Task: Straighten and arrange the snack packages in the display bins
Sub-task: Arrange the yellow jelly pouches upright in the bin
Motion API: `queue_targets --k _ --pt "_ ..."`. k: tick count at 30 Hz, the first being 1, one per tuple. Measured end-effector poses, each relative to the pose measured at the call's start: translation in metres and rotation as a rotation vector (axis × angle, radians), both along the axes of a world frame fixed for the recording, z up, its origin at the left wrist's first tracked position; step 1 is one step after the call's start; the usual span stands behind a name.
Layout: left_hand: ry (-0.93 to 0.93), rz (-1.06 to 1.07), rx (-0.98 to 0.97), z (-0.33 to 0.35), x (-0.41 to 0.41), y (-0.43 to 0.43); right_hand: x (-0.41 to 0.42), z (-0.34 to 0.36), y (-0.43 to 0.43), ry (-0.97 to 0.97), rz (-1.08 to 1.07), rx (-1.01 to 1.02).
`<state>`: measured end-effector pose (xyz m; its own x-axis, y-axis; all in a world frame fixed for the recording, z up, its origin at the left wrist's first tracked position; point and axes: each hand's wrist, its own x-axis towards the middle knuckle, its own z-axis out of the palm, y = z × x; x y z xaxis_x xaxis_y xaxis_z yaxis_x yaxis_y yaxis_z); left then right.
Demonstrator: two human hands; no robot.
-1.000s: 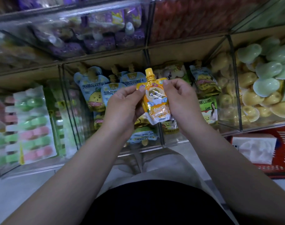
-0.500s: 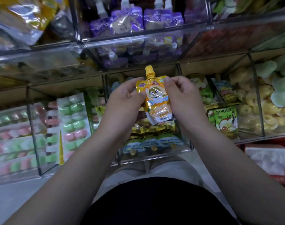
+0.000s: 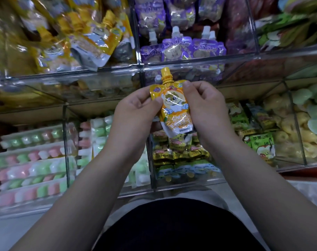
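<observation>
An orange spouted pouch is held upright before tiered clear display bins, pinched at its upper side edges by the left hand and the right hand. Purple pouches are binned directly above the pouch, and yellow pouches above and left of it. Pastel jelly cups are stacked below and left of it, and green packets are placed to its right. Pale floor is seen below it.

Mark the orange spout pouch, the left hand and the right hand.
orange spout pouch (image 3: pixel 172 100), head view, on the cartoon print of its front.
left hand (image 3: pixel 135 114), head view, on the back of the hand.
right hand (image 3: pixel 206 105), head view, on the back of the hand.
</observation>
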<state>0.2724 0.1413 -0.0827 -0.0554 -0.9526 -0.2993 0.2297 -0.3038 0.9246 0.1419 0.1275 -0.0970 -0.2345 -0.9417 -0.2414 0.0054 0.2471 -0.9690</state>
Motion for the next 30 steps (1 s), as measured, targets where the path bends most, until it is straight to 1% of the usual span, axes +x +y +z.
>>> queue_targets --k 5,9,14,17,20,23,30 --pt "-0.041 0.031 -0.056 0.013 0.025 -0.003 0.026 0.017 -0.003 -0.017 0.023 -0.027" --pt "-0.077 0.063 -0.09 0.024 0.046 -0.01 0.042 0.027 -0.008 -0.069 0.068 -0.02" --pt "-0.043 0.112 -0.143 0.042 0.067 -0.024 0.063 0.035 -0.017 -0.128 0.143 -0.042" --pt "-0.054 0.175 -0.142 0.048 0.076 -0.033 0.073 0.04 -0.024 -0.09 0.147 -0.06" --pt "-0.082 0.218 -0.183 0.053 0.083 -0.042 0.079 0.046 -0.036 -0.045 0.134 -0.094" --pt "-0.106 0.204 -0.244 0.057 0.088 -0.05 0.084 0.05 -0.049 0.033 0.132 -0.12" --pt "-0.392 0.19 -0.455 0.056 0.091 -0.071 0.097 0.056 -0.091 0.084 0.126 -0.127"
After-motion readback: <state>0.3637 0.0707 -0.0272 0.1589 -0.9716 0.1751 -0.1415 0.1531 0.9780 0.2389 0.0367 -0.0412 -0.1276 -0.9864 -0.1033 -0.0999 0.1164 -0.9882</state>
